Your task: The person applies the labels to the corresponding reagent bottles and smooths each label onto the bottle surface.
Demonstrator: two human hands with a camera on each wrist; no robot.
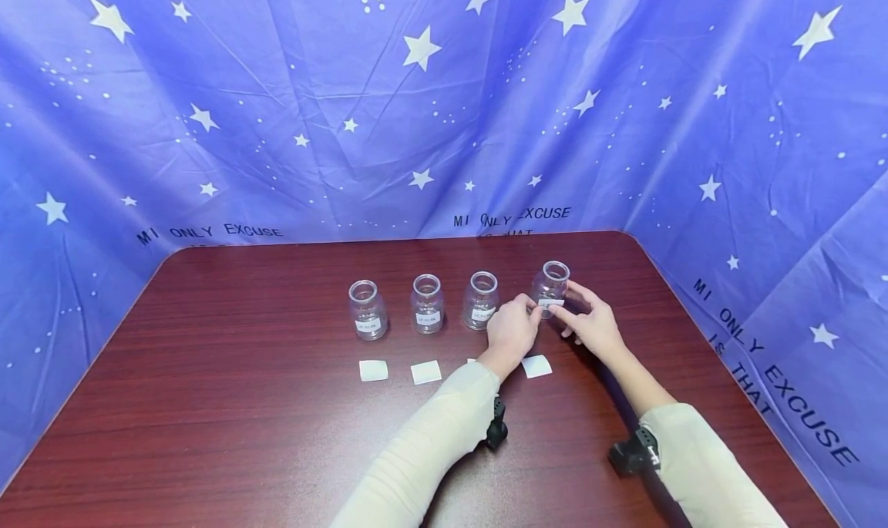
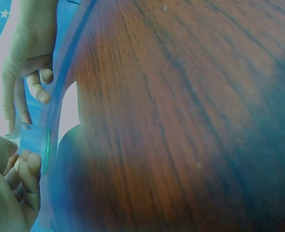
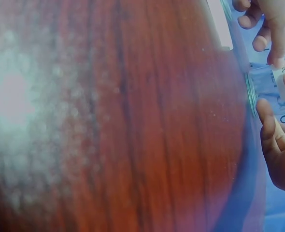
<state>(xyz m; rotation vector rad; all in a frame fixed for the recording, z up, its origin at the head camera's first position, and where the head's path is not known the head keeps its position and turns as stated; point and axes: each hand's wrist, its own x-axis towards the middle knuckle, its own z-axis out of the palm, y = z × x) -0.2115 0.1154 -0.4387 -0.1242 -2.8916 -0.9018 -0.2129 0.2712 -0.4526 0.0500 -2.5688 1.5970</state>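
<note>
Four-sided attention falls on the rightmost clear glass jar (image 1: 553, 281), which stands upright with a white label (image 1: 551, 304) across its front. My right hand (image 1: 595, 326) grips this jar from the right, fingers along its side and thumb on the label, as the right wrist view also shows. From the left, my left hand (image 1: 513, 330) holds the jar's side with curled fingers, its fingertips at the label's left end. In the left wrist view, the left hand's fingers (image 2: 30, 169) lie against the glass; part of the jar is hidden behind both hands.
Three more labelled glass jars, a left one (image 1: 366, 311), a middle one (image 1: 427, 304) and a right one (image 1: 480, 297), stand in a row. Small white papers (image 1: 426, 372) lie before the jars, one mostly hidden by the left arm. A starry blue curtain (image 1: 388, 150) borders the brown table (image 1: 243, 405).
</note>
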